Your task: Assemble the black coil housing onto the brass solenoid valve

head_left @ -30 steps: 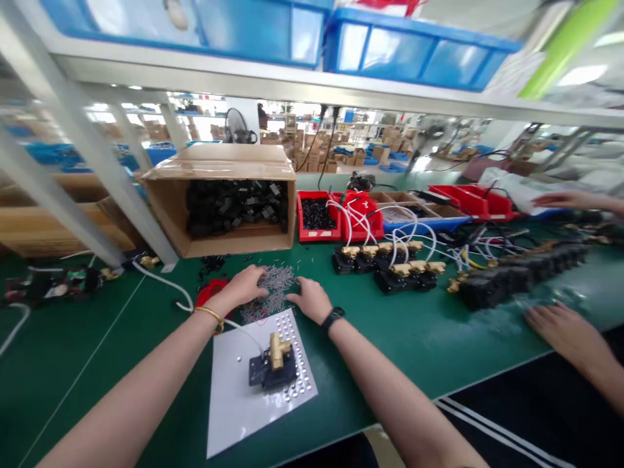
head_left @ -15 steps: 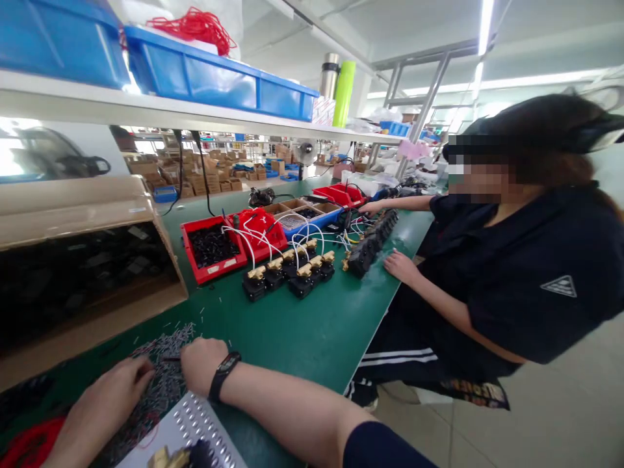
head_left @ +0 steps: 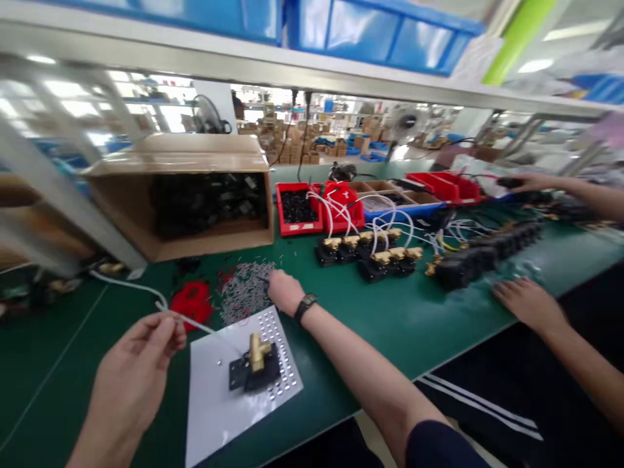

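Note:
My left hand [head_left: 141,364] pinches a white cable [head_left: 195,323] between thumb and fingers. That cable runs to a black housing [head_left: 266,374] with a brass tee fitting [head_left: 257,352] on top, lying on a white sheet [head_left: 209,416] dotted with rows of small shiny round pieces. My right hand [head_left: 286,292] is closed at the edge of a pile of small grey pins or screws [head_left: 244,289]. A short dark tip shows beyond its fingers; the rest is hidden. Red small parts [head_left: 192,304] lie left of the pile.
A cardboard box [head_left: 224,250] of black parts stands behind. Red bins [head_left: 298,227], a divided blue tray [head_left: 424,211] and several brass-topped black units [head_left: 385,260] with white cables are to the right. A co-worker's hand [head_left: 526,302] rests near a black row [head_left: 468,263]. A shelf [head_left: 195,65] crosses above.
The view has swung left and down. My left hand has moved from the pile toward me and left, and now holds the white cable. My right hand stays by the pile.

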`<action>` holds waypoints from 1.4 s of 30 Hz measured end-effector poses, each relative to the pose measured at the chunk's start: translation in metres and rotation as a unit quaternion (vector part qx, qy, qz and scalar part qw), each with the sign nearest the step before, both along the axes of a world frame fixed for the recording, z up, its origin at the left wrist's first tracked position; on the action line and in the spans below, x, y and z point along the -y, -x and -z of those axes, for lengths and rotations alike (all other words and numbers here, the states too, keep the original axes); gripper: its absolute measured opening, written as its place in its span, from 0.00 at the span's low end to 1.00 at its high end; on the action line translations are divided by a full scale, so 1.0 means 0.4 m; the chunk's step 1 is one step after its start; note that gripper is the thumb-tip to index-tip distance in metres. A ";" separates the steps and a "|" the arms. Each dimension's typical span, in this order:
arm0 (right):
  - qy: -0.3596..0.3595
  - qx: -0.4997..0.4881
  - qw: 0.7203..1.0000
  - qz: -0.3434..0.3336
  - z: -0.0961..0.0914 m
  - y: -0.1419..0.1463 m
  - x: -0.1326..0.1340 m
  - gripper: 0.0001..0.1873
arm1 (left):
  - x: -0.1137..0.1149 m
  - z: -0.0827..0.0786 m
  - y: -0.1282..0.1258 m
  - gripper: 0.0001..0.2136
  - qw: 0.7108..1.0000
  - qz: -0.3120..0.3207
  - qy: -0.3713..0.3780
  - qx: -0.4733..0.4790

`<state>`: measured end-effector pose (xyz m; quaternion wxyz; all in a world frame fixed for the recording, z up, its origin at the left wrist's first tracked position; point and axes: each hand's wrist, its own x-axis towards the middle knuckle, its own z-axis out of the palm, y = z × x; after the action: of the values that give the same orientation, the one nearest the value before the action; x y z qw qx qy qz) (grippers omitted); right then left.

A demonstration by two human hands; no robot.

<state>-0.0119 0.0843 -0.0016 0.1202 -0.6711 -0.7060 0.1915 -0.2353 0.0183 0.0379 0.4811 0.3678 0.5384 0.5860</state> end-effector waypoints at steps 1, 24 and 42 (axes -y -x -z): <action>-0.017 -0.028 0.999 0.006 0.007 -0.011 0.004 0.09 | 0.046 0.030 0.008 0.22 0.999 -0.021 0.025 -0.001; 0.030 -0.276 0.961 0.011 0.057 -0.032 0.245 0.05 | 0.022 0.200 -0.039 0.12 0.943 0.306 0.044 -0.125; -0.013 -0.241 0.968 -0.063 0.045 -0.053 0.271 0.11 | 0.013 0.191 -0.034 0.07 0.886 0.359 -0.111 -0.271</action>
<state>0.0092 -0.0243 -0.0197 0.2831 -0.5580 -0.6993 0.3455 -0.2218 0.0132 -0.0386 0.4503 0.7313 0.4106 0.3064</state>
